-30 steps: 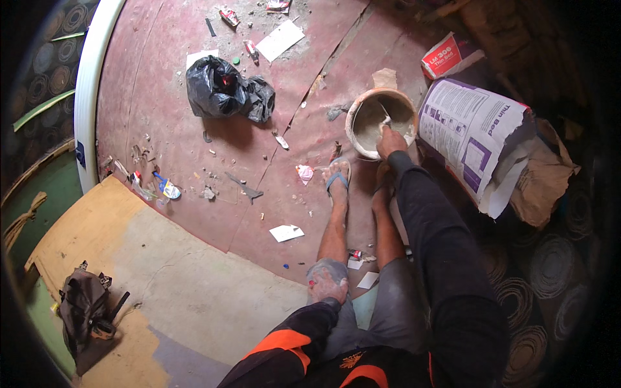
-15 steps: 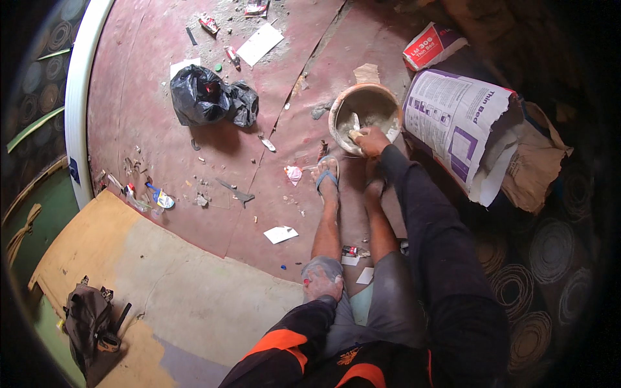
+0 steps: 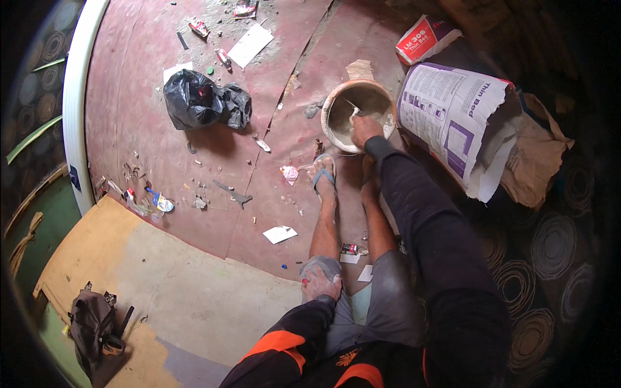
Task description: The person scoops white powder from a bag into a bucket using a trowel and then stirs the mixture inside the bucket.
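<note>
My right hand (image 3: 367, 130) is closed round the pale handle of a small trowel (image 3: 355, 111), just inside the near rim of a round pot (image 3: 328, 132). The trowel's blade appears nearly edge-on, a thin line pointing up and left. Grey wet mortar (image 3: 374, 103) lines and partly fills the pot; dried smears coat its rim. My left hand (image 3: 321, 283) rests on my left knee with the fingers spread over it, holding nothing. A small red spot shows beside its fingers.
A torn white and purple paper sack (image 3: 446, 116) lies against the pot's right side, with a red torn piece (image 3: 427, 40) behind. A black plastic bag (image 3: 191, 100), paper scraps and debris litter the reddish floor. A dark backpack (image 3: 94, 326) lies on the board at left.
My right hand has turned at the pot, and the trowel's blade has swung from showing its face to nearly edge-on. The view has shifted slightly. My left hand stays on the knee.
</note>
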`<action>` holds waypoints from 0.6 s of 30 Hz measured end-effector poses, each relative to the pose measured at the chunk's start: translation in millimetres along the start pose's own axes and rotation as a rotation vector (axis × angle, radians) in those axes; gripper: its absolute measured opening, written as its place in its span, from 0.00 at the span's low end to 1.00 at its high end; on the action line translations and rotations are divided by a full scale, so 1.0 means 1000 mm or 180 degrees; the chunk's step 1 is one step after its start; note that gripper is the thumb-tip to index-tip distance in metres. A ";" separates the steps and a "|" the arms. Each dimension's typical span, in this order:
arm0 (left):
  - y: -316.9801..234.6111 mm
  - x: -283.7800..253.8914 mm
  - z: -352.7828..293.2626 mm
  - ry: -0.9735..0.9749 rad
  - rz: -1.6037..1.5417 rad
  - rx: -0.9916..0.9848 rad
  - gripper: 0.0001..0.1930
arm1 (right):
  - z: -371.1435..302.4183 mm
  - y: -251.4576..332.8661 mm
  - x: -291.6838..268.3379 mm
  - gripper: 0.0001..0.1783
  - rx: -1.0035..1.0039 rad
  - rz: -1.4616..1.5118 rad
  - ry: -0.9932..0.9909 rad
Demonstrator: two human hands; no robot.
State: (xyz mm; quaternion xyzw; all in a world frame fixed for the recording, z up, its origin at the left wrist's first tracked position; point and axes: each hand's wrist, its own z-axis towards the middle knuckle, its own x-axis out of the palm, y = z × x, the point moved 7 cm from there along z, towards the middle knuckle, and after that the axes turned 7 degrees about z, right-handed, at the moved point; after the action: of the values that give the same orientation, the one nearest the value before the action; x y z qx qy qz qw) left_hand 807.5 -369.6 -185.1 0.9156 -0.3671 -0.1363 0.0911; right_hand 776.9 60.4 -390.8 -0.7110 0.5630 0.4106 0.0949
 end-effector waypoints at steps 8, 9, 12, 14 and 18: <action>-0.002 -0.014 -0.006 0.0101 -0.0057 -0.0044 0.43 | -0.042 -0.008 0.038 0.18 0.0146 0.0476 0.0614; -0.002 -0.014 -0.007 0.0168 -0.0063 -0.0030 0.43 | -0.048 -0.013 0.029 0.19 0.0014 0.0555 0.0560; -0.003 -0.016 -0.007 0.0101 -0.0063 -0.0001 0.42 | -0.068 -0.028 0.001 0.20 -0.0007 0.0853 0.0276; -0.003 -0.015 -0.007 0.0040 -0.0049 -0.0045 0.42 | -0.084 -0.023 -0.003 0.18 -0.0014 0.0787 0.0229; -0.002 -0.008 -0.005 0.0025 -0.0023 -0.0051 0.43 | -0.093 0.004 0.007 0.15 0.0155 0.0643 0.0238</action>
State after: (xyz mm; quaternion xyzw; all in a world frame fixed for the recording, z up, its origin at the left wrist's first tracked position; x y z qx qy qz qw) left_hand 804.8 -361.9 -179.3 0.9167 -0.3623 -0.1360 0.0993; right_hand 818.1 -1.7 -334.0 -0.6629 0.6448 0.3774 0.0490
